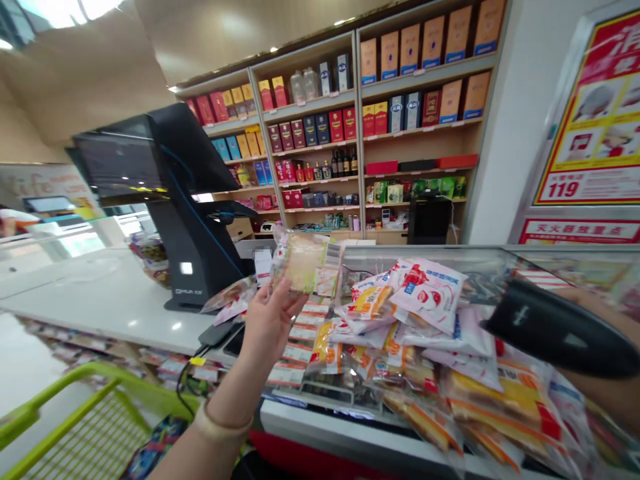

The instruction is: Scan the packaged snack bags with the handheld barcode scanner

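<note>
My left hand (273, 317) grips a clear-wrapped packet of sliced bread (305, 260) by its lower left edge and holds it up above the counter. A barcode label faces me on its upper right. On the right, my right hand (595, 310) is closed round a black barcode scanner (560, 327), which hides most of its fingers. The scanner's head points left, toward the raised packet, with a gap between them. Below and between my hands lies a heap of packaged breads (390, 360), with white, red-printed packets (430, 293) on top.
A black checkout terminal (195, 220) stands on the white counter (100, 283) at left. A green shopping basket or cart (95, 413) is at lower left. Small price cards (305, 330) lie under the glass. Shelves of boxed goods (310, 127) line the back wall.
</note>
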The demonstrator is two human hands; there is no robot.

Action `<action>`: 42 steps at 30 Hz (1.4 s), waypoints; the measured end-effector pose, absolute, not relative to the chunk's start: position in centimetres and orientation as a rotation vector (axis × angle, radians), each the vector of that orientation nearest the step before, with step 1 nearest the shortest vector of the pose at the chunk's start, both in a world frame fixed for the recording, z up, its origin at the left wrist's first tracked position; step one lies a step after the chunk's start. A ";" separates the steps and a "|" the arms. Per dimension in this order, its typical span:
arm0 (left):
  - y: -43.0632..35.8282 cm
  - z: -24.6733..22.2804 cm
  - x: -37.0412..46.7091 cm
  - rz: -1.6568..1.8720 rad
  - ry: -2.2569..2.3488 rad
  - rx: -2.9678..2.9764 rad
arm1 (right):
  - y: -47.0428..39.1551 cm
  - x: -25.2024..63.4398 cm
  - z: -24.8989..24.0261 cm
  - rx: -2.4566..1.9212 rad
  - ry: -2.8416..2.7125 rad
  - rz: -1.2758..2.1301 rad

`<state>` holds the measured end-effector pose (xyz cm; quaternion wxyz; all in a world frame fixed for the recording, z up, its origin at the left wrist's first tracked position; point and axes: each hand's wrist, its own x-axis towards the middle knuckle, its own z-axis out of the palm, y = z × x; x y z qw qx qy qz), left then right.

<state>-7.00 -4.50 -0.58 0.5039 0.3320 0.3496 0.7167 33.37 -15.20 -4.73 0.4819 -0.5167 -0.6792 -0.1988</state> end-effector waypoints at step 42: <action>-9.0 -15.5 -10.0 1.220 1.054 0.911 | -14.7 33.5 -5.6 -1.232 -1.712 -0.453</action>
